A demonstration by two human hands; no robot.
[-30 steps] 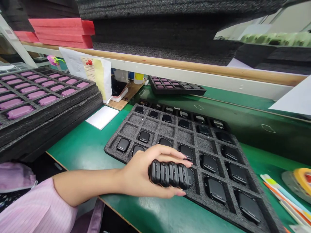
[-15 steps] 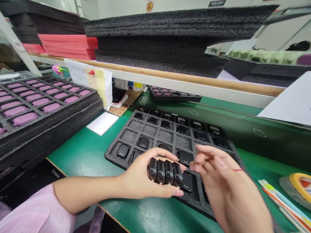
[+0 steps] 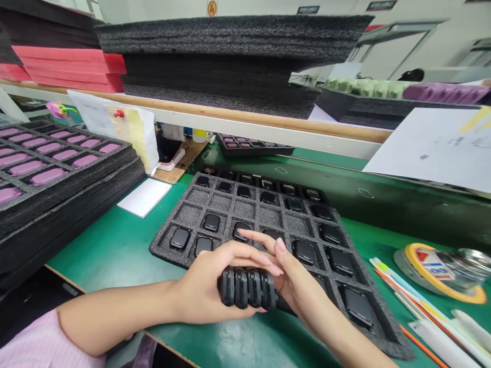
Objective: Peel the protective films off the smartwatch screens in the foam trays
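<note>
My left hand (image 3: 207, 289) is curled round a row of several small black square devices (image 3: 247, 288), held side by side on edge just above the near edge of a black foam tray (image 3: 226, 203). My right hand (image 3: 297, 283) comes in from the lower right and its fingers touch the right end of that row, index finger stretched over the top. The tray has a grid of pockets, most holding one black device lying flat (image 3: 303, 251); some pockets at its left are bare.
A stack of black foam trays with pink parts (image 3: 57, 168) stands at the left. A white card (image 3: 144, 197) lies on the green mat. Tape roll (image 3: 441, 271) and pens (image 3: 422, 317) sit at the right. A shelf with foam sheets (image 3: 215, 56) overhangs the back.
My right hand came into view and closed in on the right end of the row of devices. My left hand with the row shifted slightly left and toward me.
</note>
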